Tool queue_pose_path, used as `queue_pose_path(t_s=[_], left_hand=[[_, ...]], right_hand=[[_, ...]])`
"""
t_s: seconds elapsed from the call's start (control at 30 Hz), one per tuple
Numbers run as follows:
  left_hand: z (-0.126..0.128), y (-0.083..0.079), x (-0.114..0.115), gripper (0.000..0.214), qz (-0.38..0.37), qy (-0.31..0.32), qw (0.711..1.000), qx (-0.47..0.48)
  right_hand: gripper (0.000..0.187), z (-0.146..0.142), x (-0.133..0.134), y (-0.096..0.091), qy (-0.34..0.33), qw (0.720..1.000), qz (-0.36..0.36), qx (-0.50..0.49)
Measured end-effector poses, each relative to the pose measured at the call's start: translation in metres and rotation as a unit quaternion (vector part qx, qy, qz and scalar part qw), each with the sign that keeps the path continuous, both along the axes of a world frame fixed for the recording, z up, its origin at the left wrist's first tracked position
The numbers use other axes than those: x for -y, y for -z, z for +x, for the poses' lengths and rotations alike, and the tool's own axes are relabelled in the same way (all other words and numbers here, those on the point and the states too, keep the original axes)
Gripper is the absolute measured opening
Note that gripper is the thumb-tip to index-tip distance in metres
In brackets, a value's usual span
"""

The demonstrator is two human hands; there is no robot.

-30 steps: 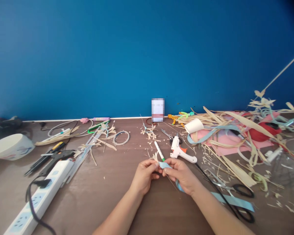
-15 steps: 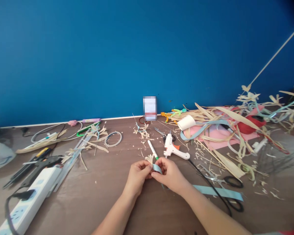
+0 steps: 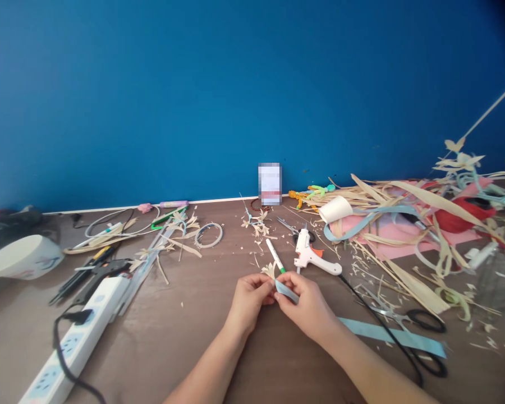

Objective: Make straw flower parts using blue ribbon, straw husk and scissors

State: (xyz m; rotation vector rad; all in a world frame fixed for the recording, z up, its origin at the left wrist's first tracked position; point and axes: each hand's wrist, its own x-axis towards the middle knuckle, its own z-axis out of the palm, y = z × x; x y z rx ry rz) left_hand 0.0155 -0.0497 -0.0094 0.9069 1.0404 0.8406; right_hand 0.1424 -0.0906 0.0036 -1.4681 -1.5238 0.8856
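- Left hand (image 3: 249,300): fingers curled shut, thumb and fingertips pinching one end of a light blue strip (image 3: 287,290).
- Right hand (image 3: 310,306): also closed, thumb and forefinger clamped on the same strip from the other side. The two hands meet fingertip to fingertip.
- The strip is held just above the brown surface (image 3: 172,331), at centre front, tilted down toward the right hand.
- A small pale straw piece (image 3: 270,270) sits directly behind the left fingertips; whether the hand touches it cannot be determined.
- A white marker with a green tip (image 3: 275,256) lies just beyond the hands, its green end toward them.
- A white glue gun (image 3: 313,258) lies beside the marker, to its right; its black cord runs past the right forearm.
- A long blue ribbon (image 3: 393,335) lies flat right of the right forearm; any join with the held strip is hidden by the arm.
- Black-handled scissors (image 3: 424,321) lie near the ribbon.
- A white power strip (image 3: 73,343) lies at left front, with a black plug in it.
- Straw cuttings (image 3: 408,280) litter the right side.
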Motion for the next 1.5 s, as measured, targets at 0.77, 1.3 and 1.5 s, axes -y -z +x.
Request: queue_pose_path(t_s=[0.77, 1.3, 1.5], left_hand=[[-0.002, -0.004, 0.0, 0.016, 0.063, 0.019, 0.996, -0.063], [-0.007, -0.007, -0.001, 0.02, 0.072, 0.058, 0.994, -0.059], [-0.01, -0.006, -0.004, 0.017, 0.013, 0.026, 0.999, -0.022]], right_hand=[[0.023, 0.001, 0.005, -0.003, -0.003, 0.993, 0.051, 0.102], [0.019, 0.002, 0.005, -0.005, -0.016, 0.998, 0.016, 0.066], [0.018, 0.003, 0.003, -0.002, -0.04, 0.998, -0.02, -0.036]])
